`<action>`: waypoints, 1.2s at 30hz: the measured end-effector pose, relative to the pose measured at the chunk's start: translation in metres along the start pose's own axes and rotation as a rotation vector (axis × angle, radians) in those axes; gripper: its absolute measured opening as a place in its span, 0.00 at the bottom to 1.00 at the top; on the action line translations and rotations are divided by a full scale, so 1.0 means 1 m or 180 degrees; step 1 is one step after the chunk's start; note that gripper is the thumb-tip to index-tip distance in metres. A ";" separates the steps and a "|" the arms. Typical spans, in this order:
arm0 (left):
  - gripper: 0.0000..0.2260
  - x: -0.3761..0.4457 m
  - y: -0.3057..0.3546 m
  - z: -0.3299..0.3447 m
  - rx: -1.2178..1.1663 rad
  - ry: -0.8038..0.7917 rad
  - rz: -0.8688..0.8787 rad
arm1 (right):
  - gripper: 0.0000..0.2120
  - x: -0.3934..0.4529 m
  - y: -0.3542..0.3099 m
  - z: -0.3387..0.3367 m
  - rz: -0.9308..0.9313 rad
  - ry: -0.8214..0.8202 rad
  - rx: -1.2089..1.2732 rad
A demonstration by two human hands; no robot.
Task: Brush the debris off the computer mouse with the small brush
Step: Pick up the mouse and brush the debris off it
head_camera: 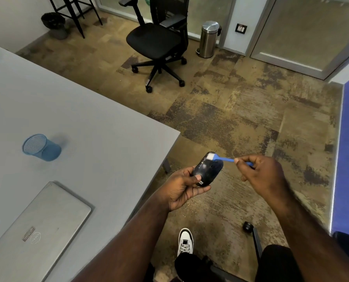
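Black glossy mouse (207, 171) cradled in left hand (182, 189) over floor, beside desk (92, 127); light, probably slippery, best held by sides. Right hand (261, 176) pinches blue brush (223, 159), bristles on far end.

Glossy black plastic mouse (208, 171), blue plastic brush (226, 159), matt grey table (88, 110), brushed-metal laptop (37, 231).

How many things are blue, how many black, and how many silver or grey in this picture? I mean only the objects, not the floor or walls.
Blue: 2, small brush, mesh cup
Black: 3, computer mouse, office chair, plant pot
Silver or grey: 3, laptop, pedal bin, table
Total: 8
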State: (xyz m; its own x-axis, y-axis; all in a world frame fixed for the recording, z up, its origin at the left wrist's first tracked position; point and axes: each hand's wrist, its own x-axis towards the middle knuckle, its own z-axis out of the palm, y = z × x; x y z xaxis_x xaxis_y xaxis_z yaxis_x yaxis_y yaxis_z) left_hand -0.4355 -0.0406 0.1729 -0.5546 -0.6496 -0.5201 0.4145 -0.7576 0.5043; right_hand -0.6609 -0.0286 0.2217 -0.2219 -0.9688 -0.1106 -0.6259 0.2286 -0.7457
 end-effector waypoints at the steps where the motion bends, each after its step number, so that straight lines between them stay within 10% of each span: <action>1: 0.19 0.000 0.000 0.001 0.0011 0.0001 -0.0005 | 0.05 0.003 0.001 -0.001 0.0100 0.0184 -0.0068; 13: 0.19 -0.002 0.000 0.006 0.0077 0.0080 -0.0041 | 0.06 0.004 -0.001 -0.005 0.0185 0.0419 -0.0018; 19: 0.19 0.000 0.001 0.006 0.0143 0.0117 -0.0040 | 0.04 -0.008 -0.006 -0.002 -0.0272 -0.0455 0.0013; 24: 0.17 0.001 -0.001 0.006 0.0223 0.0185 -0.0076 | 0.04 0.004 -0.002 -0.006 0.0064 0.0416 -0.0297; 29: 0.19 0.003 0.000 0.005 0.0226 0.0190 -0.0084 | 0.03 -0.007 -0.004 -0.002 -0.0184 -0.0381 -0.0019; 36: 0.17 0.000 0.000 0.004 0.0180 0.0158 -0.0088 | 0.06 0.009 0.007 -0.013 0.0209 0.0251 -0.0076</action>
State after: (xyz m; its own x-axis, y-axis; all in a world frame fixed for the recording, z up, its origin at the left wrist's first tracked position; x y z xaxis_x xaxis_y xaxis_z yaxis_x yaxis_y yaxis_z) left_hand -0.4385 -0.0408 0.1757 -0.5283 -0.6318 -0.5672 0.3573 -0.7714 0.5265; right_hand -0.6767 -0.0343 0.2238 -0.3208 -0.9412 -0.1060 -0.6254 0.2945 -0.7226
